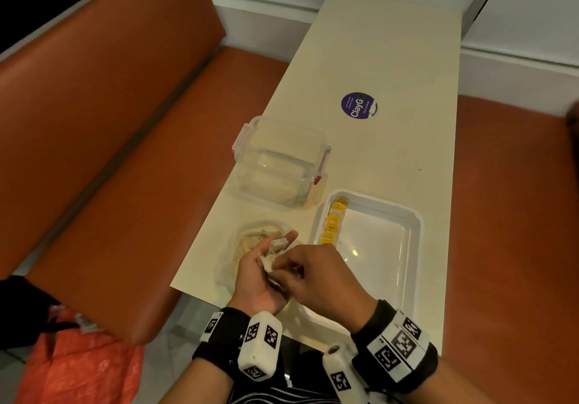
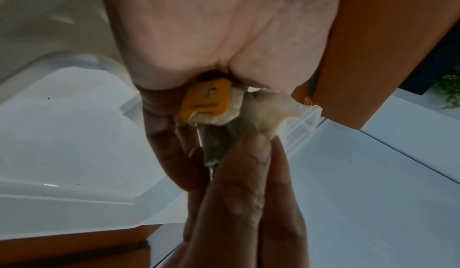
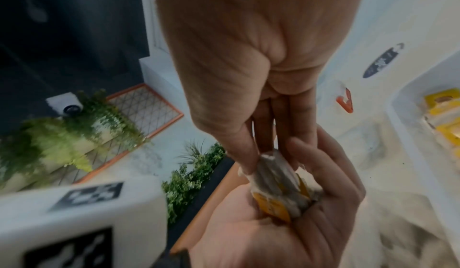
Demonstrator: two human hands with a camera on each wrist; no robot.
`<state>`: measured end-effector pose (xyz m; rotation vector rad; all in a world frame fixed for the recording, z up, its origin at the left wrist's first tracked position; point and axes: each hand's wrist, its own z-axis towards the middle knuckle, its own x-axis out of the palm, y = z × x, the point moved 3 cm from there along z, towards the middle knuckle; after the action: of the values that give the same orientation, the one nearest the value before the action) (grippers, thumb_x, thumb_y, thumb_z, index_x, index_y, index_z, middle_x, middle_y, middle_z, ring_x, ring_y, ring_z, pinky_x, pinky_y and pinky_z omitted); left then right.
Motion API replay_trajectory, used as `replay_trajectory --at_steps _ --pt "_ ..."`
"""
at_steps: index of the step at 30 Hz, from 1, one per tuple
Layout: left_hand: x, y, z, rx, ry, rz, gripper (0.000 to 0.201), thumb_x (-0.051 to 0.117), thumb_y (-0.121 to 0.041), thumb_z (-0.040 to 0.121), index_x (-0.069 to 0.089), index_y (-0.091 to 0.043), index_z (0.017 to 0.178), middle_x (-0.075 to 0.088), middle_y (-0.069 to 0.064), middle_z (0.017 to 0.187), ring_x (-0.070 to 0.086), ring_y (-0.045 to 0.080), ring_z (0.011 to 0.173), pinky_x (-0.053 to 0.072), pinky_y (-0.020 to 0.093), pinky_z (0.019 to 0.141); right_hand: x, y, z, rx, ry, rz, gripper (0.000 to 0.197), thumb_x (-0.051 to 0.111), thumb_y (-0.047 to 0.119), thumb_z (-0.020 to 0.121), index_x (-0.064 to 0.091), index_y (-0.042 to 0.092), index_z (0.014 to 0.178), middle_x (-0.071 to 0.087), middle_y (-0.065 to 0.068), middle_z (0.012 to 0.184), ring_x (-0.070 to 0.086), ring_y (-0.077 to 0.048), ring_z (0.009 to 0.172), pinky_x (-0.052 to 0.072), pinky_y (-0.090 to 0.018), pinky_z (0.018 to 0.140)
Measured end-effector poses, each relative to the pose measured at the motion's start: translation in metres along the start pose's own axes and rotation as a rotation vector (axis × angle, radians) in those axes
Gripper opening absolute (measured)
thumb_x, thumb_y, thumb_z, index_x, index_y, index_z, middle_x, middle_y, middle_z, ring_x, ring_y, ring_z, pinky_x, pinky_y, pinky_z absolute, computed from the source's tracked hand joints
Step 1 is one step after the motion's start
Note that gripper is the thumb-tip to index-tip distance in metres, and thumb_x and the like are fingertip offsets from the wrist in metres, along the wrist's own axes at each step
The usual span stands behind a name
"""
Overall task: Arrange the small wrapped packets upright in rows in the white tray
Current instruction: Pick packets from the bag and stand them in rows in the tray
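Observation:
My left hand [image 1: 271, 258] lies palm up over the table's near edge, its fingers cupped round a small bunch of white wrapped packets [image 3: 281, 197] with yellow tags. My right hand [image 1: 283, 267] reaches into that palm, and thumb and fingers pinch the top of one packet [image 3: 271, 166]. In the left wrist view a yellow-tagged packet [image 2: 209, 101] shows under the palm. The white tray [image 1: 413, 247] stands just right of the hands. A row of yellow-tagged packets [image 1: 332, 225] stands upright along its left wall.
A clear plastic bag [image 1: 250, 237] with more packets lies under my left hand. Behind it stands a clear lidded box [image 1: 279, 159] with red clips. A purple round sticker [image 1: 358, 105] is on the cream table [image 1: 376, 43]. Orange bench seats flank the table.

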<state>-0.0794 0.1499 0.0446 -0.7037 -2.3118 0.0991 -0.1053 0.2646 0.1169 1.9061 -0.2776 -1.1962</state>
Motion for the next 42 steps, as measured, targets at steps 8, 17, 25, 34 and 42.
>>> replay_trajectory --at_steps 8,17,25,34,42 --pt "-0.002 -0.005 0.001 -0.022 0.023 0.014 0.058 0.052 -0.055 0.098 0.073 -0.013 0.132 0.068 0.013 0.108 0.068 0.029 0.097 0.053 0.042 0.089 -0.002 -0.006 -0.004 0.012 0.072 0.044 0.051 0.082 0.053 0.078 0.063 0.035 0.121 0.068 0.016 0.112 0.064 -0.003 0.091 0.056 -0.025 0.082" --pt "0.008 -0.004 -0.006 -0.072 0.095 0.045 0.074 0.048 -0.067 0.099 0.068 -0.007 0.138 0.071 0.013 0.087 0.075 0.027 0.073 0.06 0.033 0.053 0.001 -0.01 0.005 0.101 0.088 0.204 0.049 0.095 0.034 0.068 0.07 0.028 0.111 0.066 0.006 0.093 0.059 -0.01 0.072 0.055 -0.023 0.069" --pt "0.008 0.0 -0.006 -0.129 0.147 0.053 0.075 0.046 -0.07 0.098 0.061 -0.005 0.133 0.073 0.021 0.093 0.076 0.032 0.075 0.061 0.037 0.056 -0.015 -0.026 0.007 0.172 0.218 0.447 0.03 0.087 0.024 0.083 0.079 0.023 0.112 0.077 0.008 0.098 0.074 -0.005 0.089 0.06 -0.029 0.091" --pt "-0.001 0.005 0.009 -0.088 0.127 0.246 0.08 0.046 -0.075 0.095 0.073 -0.006 0.127 0.073 0.011 0.108 0.065 0.021 0.083 0.034 0.025 0.045 -0.016 -0.024 0.01 0.257 0.101 0.72 0.018 0.085 0.015 0.085 0.079 0.011 0.101 0.079 -0.012 0.092 0.076 -0.024 0.084 0.063 -0.051 0.087" --pt "0.003 0.001 0.007 -0.081 0.133 0.166 0.057 0.049 -0.051 0.102 0.074 -0.008 0.129 0.071 0.012 0.122 0.068 0.018 0.081 0.04 0.022 0.041 -0.036 -0.009 0.012 0.126 0.122 0.756 0.016 0.084 0.013 0.086 0.079 0.013 0.101 0.079 -0.01 0.098 0.075 -0.029 0.096 0.062 -0.041 0.088"
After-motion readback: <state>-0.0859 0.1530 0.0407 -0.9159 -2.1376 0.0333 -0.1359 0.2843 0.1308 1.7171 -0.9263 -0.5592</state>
